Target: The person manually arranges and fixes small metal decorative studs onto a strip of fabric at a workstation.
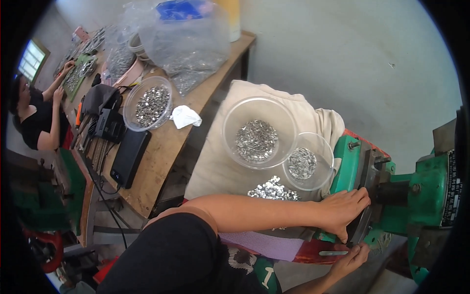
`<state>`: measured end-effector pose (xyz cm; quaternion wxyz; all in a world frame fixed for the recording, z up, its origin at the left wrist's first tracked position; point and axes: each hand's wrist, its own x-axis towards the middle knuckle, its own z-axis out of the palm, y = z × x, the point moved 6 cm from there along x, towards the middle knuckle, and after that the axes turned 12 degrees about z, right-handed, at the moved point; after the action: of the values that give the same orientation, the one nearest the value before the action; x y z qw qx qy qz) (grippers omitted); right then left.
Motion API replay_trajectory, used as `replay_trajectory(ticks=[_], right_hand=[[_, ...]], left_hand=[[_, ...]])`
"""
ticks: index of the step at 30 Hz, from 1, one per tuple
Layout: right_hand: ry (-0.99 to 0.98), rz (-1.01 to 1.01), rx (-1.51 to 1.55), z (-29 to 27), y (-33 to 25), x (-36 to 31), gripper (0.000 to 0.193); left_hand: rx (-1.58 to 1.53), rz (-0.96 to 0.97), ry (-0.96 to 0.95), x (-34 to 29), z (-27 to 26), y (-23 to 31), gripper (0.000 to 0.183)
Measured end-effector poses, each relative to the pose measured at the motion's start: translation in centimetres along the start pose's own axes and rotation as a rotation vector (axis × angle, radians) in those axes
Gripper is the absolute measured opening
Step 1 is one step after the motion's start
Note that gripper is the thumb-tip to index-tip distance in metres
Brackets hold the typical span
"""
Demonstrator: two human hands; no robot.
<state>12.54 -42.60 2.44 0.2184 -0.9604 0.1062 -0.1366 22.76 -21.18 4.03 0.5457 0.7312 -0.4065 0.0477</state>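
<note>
My left arm reaches across to a green press (431, 191). My left hand (345, 211) lies over the dark metal tooling block (364, 220), its thumb spread away from the fingers. Below it, near the block's front corner, my right hand (350, 262) is closed with curled fingers. A thin, flat, greyish strip-like tool (333, 253) sticks out leftward from it; its other end is hidden. Beside the press, a large clear tub (230, 147) and a smaller clear tub (320, 182) hold small shiny metal pieces. A loose pile of flat metal pieces (274, 190) lies on the cloth.
Beige cloth (210, 166) covers the stand under the tubs. On the wooden table (191, 112) at left are another tub of metal parts (128, 115), white tissue (186, 116), a black box-shaped device (129, 159) and plastic bags (188, 44). A co-worker (41, 112) sits far left.
</note>
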Motion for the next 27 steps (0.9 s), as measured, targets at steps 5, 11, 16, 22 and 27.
replay_trajectory(ticks=[5,11,16,22,27], right_hand=[[0.229,-0.296,-0.234,-1.0,-7.4,-1.4,0.031],[0.138,-0.238,-0.148,-1.3,-9.4,-1.5,0.025],[0.142,-0.25,-0.189,-2.2,-7.5,-3.7,0.021],[0.098,0.033,0.15,-4.3,-4.7,-10.2,0.031],[0.035,0.017,0.306,-3.0,-7.1,-12.9,0.048]], left_hand=[[0.002,0.041,0.072,-1.5,-0.5,0.9,0.09],[-0.056,0.018,0.148,-4.1,-0.7,1.5,0.064],[-0.249,-0.073,-0.058,-5.4,0.1,2.9,0.036],[-0.5,-0.131,-0.096,-6.4,1.7,5.0,0.032],[-0.97,-0.444,-0.193,-7.7,2.8,5.5,0.044]])
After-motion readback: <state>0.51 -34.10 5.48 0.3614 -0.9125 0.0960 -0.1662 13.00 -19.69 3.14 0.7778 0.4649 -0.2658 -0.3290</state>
